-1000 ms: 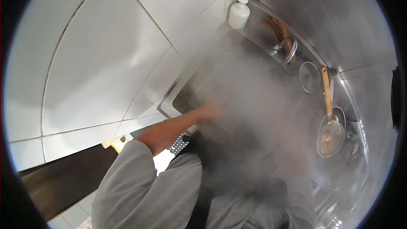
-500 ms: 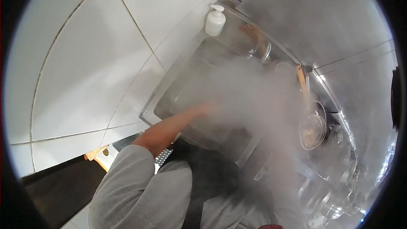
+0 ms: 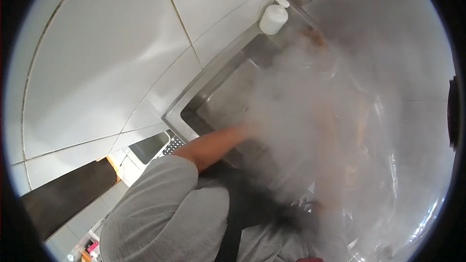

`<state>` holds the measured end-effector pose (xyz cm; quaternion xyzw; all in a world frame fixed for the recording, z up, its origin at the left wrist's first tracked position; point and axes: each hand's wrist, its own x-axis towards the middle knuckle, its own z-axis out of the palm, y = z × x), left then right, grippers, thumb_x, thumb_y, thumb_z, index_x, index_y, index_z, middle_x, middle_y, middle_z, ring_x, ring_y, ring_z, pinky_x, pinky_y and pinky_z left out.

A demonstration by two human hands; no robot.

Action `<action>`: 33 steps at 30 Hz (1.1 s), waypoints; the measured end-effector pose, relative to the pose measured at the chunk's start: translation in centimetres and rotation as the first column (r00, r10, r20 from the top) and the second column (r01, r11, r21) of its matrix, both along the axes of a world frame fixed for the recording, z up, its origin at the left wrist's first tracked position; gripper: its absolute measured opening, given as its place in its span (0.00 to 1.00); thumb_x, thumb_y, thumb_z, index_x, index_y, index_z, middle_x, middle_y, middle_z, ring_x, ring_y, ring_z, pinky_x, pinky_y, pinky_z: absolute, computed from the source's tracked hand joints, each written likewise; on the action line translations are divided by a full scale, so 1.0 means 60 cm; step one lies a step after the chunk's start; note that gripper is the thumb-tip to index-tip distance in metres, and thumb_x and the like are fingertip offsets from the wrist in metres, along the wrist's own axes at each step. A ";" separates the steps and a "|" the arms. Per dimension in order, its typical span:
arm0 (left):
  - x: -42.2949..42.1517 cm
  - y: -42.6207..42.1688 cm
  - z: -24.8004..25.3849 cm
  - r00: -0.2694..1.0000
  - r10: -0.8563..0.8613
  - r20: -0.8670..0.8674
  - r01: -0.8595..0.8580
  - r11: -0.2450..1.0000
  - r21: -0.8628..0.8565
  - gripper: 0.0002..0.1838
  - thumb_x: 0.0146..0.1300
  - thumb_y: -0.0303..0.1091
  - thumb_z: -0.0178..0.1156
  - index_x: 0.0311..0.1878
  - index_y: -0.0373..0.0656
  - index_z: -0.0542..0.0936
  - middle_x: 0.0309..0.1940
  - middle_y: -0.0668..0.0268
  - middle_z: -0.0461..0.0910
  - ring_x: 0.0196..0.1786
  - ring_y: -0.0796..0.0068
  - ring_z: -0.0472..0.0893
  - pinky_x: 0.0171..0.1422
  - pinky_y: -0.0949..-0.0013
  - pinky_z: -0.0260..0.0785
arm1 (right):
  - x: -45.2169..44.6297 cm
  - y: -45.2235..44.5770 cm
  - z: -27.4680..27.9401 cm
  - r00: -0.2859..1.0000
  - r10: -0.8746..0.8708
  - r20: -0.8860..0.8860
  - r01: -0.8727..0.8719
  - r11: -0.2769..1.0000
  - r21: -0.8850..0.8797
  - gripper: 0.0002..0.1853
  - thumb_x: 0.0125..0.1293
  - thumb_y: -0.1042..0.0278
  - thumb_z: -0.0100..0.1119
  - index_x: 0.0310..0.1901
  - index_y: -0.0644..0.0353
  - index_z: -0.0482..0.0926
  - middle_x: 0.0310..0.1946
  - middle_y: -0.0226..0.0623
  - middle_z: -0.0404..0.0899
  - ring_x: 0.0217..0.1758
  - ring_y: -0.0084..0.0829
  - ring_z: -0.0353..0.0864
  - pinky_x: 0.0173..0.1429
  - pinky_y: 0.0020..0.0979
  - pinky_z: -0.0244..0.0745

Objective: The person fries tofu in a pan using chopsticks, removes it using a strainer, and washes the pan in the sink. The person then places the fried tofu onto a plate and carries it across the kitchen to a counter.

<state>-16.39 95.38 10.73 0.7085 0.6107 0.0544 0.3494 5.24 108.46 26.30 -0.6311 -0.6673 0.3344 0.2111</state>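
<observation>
Thick steam hides much of a metal sink in front of someone in a grey shirt. The left hand reaches over it, blurring into the cloud; the right hand is lost there (only a faint forearm shows), so neither grip can be told. A white pump bottle stands at the far corner, near the tiled wall.

Left hand mostly veiled by steam; right hand hidden; brown bristles blurred.
</observation>
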 end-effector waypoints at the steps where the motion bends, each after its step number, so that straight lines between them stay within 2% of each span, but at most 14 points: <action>1: -0.005 0.001 0.001 1.000 0.007 -0.016 -0.007 1.000 0.014 0.17 0.67 0.29 0.53 0.56 0.38 0.79 0.35 0.47 0.85 0.42 0.49 0.86 0.51 0.48 0.78 | -0.011 0.009 -0.008 1.000 0.010 0.002 -0.010 1.000 0.006 0.22 0.72 0.65 0.62 0.64 0.63 0.78 0.58 0.41 0.84 0.63 0.34 0.82 0.69 0.37 0.74; 7: -0.056 0.008 0.069 0.983 0.172 0.059 -0.174 0.984 0.030 0.14 0.68 0.26 0.50 0.54 0.39 0.78 0.34 0.47 0.85 0.41 0.49 0.87 0.49 0.48 0.78 | -0.059 0.040 -0.020 0.983 0.182 -0.007 -0.182 0.982 -0.041 0.22 0.71 0.66 0.63 0.64 0.64 0.78 0.57 0.40 0.85 0.63 0.32 0.82 0.69 0.36 0.75; 10: -0.056 0.015 0.078 0.980 0.194 0.044 -0.195 0.980 0.027 0.13 0.69 0.26 0.48 0.53 0.37 0.76 0.34 0.47 0.85 0.41 0.47 0.86 0.49 0.48 0.78 | -0.065 0.057 -0.023 0.886 0.410 -0.217 -0.435 0.897 -0.082 0.21 0.70 0.68 0.65 0.63 0.65 0.79 0.55 0.39 0.87 0.61 0.31 0.84 0.68 0.34 0.76; 13: -0.061 0.012 0.092 0.972 0.222 0.076 -0.226 0.973 0.039 0.13 0.69 0.26 0.48 0.53 0.34 0.75 0.35 0.48 0.86 0.42 0.45 0.86 0.49 0.47 0.78 | -0.077 0.060 -0.052 0.907 0.418 -0.057 -0.422 0.902 -0.093 0.21 0.73 0.62 0.58 0.61 0.67 0.79 0.61 0.48 0.81 0.65 0.44 0.80 0.72 0.40 0.73; 15: -0.057 0.013 0.099 0.963 0.263 0.059 -0.261 0.965 -0.038 0.13 0.68 0.27 0.50 0.53 0.34 0.74 0.35 0.49 0.86 0.43 0.45 0.86 0.49 0.47 0.78 | -0.057 0.068 -0.093 0.596 -0.006 -0.803 -0.465 0.813 -0.351 0.21 0.73 0.65 0.58 0.61 0.71 0.77 0.61 0.51 0.80 0.65 0.48 0.79 0.73 0.45 0.72; 16: -0.058 0.009 0.097 0.971 0.232 0.056 -0.227 0.970 -0.084 0.16 0.68 0.29 0.52 0.56 0.33 0.73 0.37 0.48 0.86 0.45 0.45 0.86 0.49 0.48 0.78 | -0.038 0.078 -0.114 0.274 -0.319 -0.907 -0.549 0.723 -0.420 0.22 0.72 0.67 0.58 0.61 0.73 0.76 0.61 0.53 0.79 0.65 0.50 0.78 0.73 0.47 0.72; 19: -0.078 -0.019 0.086 0.977 0.193 0.090 -0.181 0.975 -0.131 0.22 0.66 0.34 0.58 0.59 0.32 0.71 0.40 0.46 0.85 0.46 0.44 0.85 0.51 0.48 0.77 | -0.007 0.097 -0.160 -0.068 -0.448 -0.892 -0.317 0.857 -0.406 0.22 0.72 0.66 0.58 0.61 0.75 0.74 0.59 0.57 0.78 0.66 0.54 0.76 0.74 0.54 0.70; 22: -0.076 -0.051 0.071 0.946 0.246 0.213 -0.241 0.969 -0.052 0.18 0.63 0.36 0.60 0.51 0.34 0.74 0.37 0.47 0.85 0.45 0.44 0.85 0.51 0.46 0.76 | -0.025 0.064 -0.121 0.213 -0.275 -0.938 -0.476 0.809 -0.345 0.24 0.68 0.66 0.63 0.60 0.74 0.75 0.58 0.56 0.79 0.66 0.53 0.76 0.73 0.52 0.71; 25: -0.074 -0.051 0.059 0.901 0.298 0.317 -0.276 0.955 -0.112 0.19 0.63 0.38 0.61 0.53 0.35 0.76 0.38 0.48 0.85 0.44 0.44 0.84 0.50 0.47 0.75 | 0.002 0.077 -0.179 0.181 -0.343 -0.922 -0.416 0.822 -0.388 0.25 0.66 0.67 0.65 0.62 0.72 0.75 0.58 0.53 0.80 0.65 0.49 0.78 0.72 0.48 0.73; 26: -0.077 -0.052 0.055 0.884 0.302 0.357 -0.262 0.952 -0.157 0.21 0.65 0.39 0.61 0.56 0.35 0.77 0.38 0.47 0.85 0.44 0.45 0.84 0.51 0.48 0.74 | -0.001 0.077 -0.186 0.678 -0.090 -0.729 -0.285 0.883 -0.374 0.25 0.67 0.67 0.64 0.62 0.71 0.75 0.58 0.53 0.80 0.65 0.47 0.78 0.72 0.46 0.73; 27: -0.078 -0.056 0.052 0.866 0.304 0.397 -0.240 0.949 -0.204 0.23 0.66 0.40 0.60 0.59 0.34 0.78 0.39 0.47 0.84 0.44 0.45 0.84 0.51 0.50 0.73 | -0.044 0.059 -0.144 0.962 0.110 -0.251 -0.183 0.940 -0.288 0.24 0.67 0.68 0.64 0.63 0.70 0.75 0.58 0.52 0.80 0.64 0.46 0.78 0.71 0.44 0.73; 28: -0.083 -0.059 0.056 0.839 0.310 0.448 -0.186 0.936 -0.300 0.21 0.66 0.40 0.61 0.56 0.34 0.78 0.38 0.48 0.84 0.42 0.47 0.83 0.50 0.50 0.72 | -0.066 0.051 -0.121 0.922 0.195 0.335 -0.149 0.976 -0.158 0.24 0.68 0.68 0.64 0.63 0.69 0.76 0.58 0.52 0.81 0.64 0.44 0.79 0.70 0.43 0.73; 30: -0.091 -0.065 0.070 0.767 0.346 0.540 -0.066 0.880 -0.470 0.19 0.65 0.39 0.61 0.51 0.34 0.80 0.35 0.50 0.83 0.38 0.52 0.82 0.47 0.51 0.70 | -0.056 0.050 -0.180 0.821 0.256 0.510 -0.316 0.948 0.032 0.22 0.72 0.64 0.60 0.63 0.66 0.77 0.57 0.51 0.81 0.62 0.44 0.79 0.69 0.43 0.72; 33: -0.083 -0.082 0.050 0.731 0.261 0.630 -0.038 0.938 -0.344 0.18 0.66 0.38 0.60 0.49 0.32 0.78 0.33 0.50 0.81 0.35 0.57 0.79 0.46 0.52 0.69 | -0.110 0.020 -0.260 0.983 0.182 0.010 -0.181 0.972 0.148 0.21 0.78 0.56 0.50 0.61 0.64 0.78 0.54 0.53 0.81 0.60 0.50 0.79 0.65 0.45 0.72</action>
